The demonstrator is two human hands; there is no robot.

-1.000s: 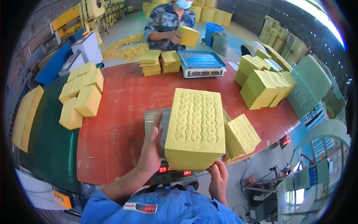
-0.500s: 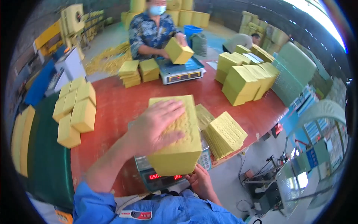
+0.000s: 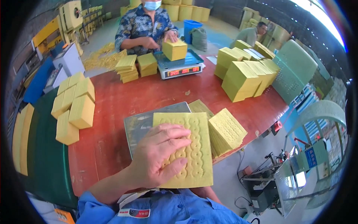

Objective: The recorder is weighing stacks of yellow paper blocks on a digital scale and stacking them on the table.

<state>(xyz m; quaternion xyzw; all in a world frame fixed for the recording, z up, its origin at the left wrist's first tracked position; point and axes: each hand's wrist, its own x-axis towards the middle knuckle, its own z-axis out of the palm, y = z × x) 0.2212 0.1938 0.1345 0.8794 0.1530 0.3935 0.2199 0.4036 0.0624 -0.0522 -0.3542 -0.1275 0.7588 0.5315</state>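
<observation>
A stack of yellow embossed paper sheets (image 3: 195, 149) is tilted toward me, off the near part of the scale (image 3: 141, 125) and close to my body. My left hand (image 3: 160, 153) lies flat on its top sheet, fingers stretched and thumb apart. Only the forearm of my right arm shows, below the stack's near edge; the right hand is hidden under or behind the paper. To the right, a fanned stack of yellow sheets (image 3: 228, 128) leans beside a flatter yellow pile (image 3: 200, 107).
Across the red table (image 3: 112, 156), a masked co-worker rests one hand on a yellow block (image 3: 174, 50) on another scale (image 3: 181, 72). Yellow stacks (image 3: 241, 80) stand at the far right, smaller ones (image 3: 82, 112) at the left. A pale green chair (image 3: 298, 71) stands right.
My stack has come off the scale toward me, its top now facing up more fully. My right hand has gone out of sight. The co-worker's block has been set down on their scale.
</observation>
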